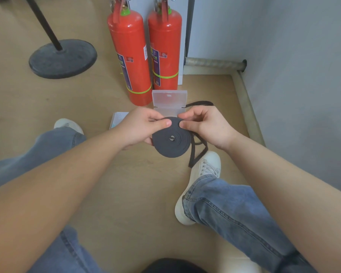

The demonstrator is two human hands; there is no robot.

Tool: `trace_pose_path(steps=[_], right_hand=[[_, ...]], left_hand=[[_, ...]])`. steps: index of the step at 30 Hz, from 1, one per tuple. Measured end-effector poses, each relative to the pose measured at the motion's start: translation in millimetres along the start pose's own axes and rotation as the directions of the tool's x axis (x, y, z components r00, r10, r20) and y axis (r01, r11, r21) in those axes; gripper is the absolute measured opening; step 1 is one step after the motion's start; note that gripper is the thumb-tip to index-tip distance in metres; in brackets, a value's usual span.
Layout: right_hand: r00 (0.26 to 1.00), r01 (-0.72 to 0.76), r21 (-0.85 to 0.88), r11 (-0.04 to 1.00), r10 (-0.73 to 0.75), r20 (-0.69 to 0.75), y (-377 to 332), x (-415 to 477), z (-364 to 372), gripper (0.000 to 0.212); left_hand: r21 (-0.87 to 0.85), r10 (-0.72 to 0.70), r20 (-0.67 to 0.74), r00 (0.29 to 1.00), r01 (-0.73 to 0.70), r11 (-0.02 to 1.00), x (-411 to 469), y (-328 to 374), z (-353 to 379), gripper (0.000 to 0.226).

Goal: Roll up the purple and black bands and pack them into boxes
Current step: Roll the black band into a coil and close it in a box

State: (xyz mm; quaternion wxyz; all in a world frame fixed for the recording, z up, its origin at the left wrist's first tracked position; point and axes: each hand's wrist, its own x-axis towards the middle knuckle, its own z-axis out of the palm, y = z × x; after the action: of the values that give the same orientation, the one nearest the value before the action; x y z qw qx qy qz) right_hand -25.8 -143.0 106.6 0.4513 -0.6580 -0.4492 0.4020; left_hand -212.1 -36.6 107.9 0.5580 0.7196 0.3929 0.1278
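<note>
At frame centre, left hand (141, 126) and right hand (205, 125) pinched a coiled black band (171, 139), fingers curled, before an open clear box (169, 100).

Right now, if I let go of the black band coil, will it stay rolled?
Probably not: only the left hand and right hand pinch the black band coil, so it may unwind. Its loose tail droops limply, suggesting floppy, light material.

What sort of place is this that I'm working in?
Likely an indoor corner of a workplace or public building: two red fire extinguishers stand by the grey wall, near a black round-based pole stand.
</note>
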Motion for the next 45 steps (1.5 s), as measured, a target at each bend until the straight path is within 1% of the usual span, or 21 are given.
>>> trace_pose_path(steps=[5,7,9,12,14,16,19,23,27,29,31,33,35,37,39,41,45], right_hand=[[0.998,-0.058,0.079,0.995,0.057,0.022,1,-5,-6,0.020],[0.999,-0.047,0.083,0.995,0.046,0.011,3,-4,-7,0.019],[1.000,-0.024,0.044,0.999,0.023,0.012,4,-2,-6,0.020],[0.998,0.008,-0.087,0.996,-0.003,0.060,2,0,-5,0.023],[0.995,0.025,-0.141,0.990,-0.011,0.099,0,1,-3,0.023],[0.995,0.034,-0.140,0.990,-0.021,0.100,-1,1,0,0.024],[1.000,0.010,-0.057,0.998,-0.009,0.021,0,1,-4,0.019],[0.997,-0.047,0.051,0.998,0.050,-0.065,3,2,-13,0.015],[0.994,-0.072,0.126,0.989,0.082,-0.069,8,2,-13,0.016],[0.996,-0.072,0.112,0.991,0.077,-0.046,10,2,-13,0.018],[0.998,-0.067,0.055,0.996,0.067,-0.009,12,0,-13,0.019],[0.998,-0.063,0.004,0.998,0.063,0.031,9,-2,-12,0.018],[0.997,-0.051,-0.041,0.998,0.053,0.062,5,-2,-9,0.017],[0.996,-0.028,-0.073,0.997,0.034,0.081,2,-1,-6,0.019],[0.997,-0.022,-0.061,0.998,0.026,0.075,1,0,-3,0.021],[0.998,-0.031,-0.009,0.999,0.032,0.045,-1,0,-2,0.019],[0.995,-0.085,0.044,0.995,0.087,-0.054,-3,1,-6,0.016]], left_hand=[[-0.156,-0.057,-0.019,0.998,0.053,0.986,0,-1,1,0.007],[-0.178,-0.078,-0.009,0.997,0.075,0.981,0,0,-1,0.009],[-0.145,-0.096,0.028,0.995,0.099,0.984,0,0,-4,0.012],[0.015,-0.099,0.135,0.986,0.098,0.995,-2,2,-6,0.020],[0.091,-0.092,0.173,0.981,0.077,0.993,-4,3,-4,0.017],[0.091,-0.078,0.158,0.984,0.064,0.994,-5,2,-2,0.013],[0.020,-0.057,0.095,0.994,0.055,0.998,-4,1,1,0.012],[-0.118,-0.090,0.027,0.996,0.092,0.989,-2,-1,5,0.016],[-0.234,-0.124,0.006,0.992,0.122,0.965,-4,-2,11,0.024],[-0.220,-0.140,0.054,0.989,0.148,0.964,-5,-5,14,0.026],[-0.129,-0.153,0.123,0.981,0.168,0.977,-6,-9,13,0.018],[-0.008,-0.143,0.155,0.978,0.146,0.989,-8,-10,12,0.012],[0.031,-0.112,0.148,0.983,0.109,0.994,-9,-9,12,0.016],[0.034,-0.091,0.129,0.987,0.087,0.996,-10,-7,11,0.017],[0.026,-0.085,0.104,0.991,0.082,0.996,-9,-4,10,0.017],[-0.029,-0.081,0.064,0.995,0.083,0.996,-9,-1,9,0.018],[-0.155,-0.077,-0.010,0.997,0.075,0.985,-9,2,10,0.006]])
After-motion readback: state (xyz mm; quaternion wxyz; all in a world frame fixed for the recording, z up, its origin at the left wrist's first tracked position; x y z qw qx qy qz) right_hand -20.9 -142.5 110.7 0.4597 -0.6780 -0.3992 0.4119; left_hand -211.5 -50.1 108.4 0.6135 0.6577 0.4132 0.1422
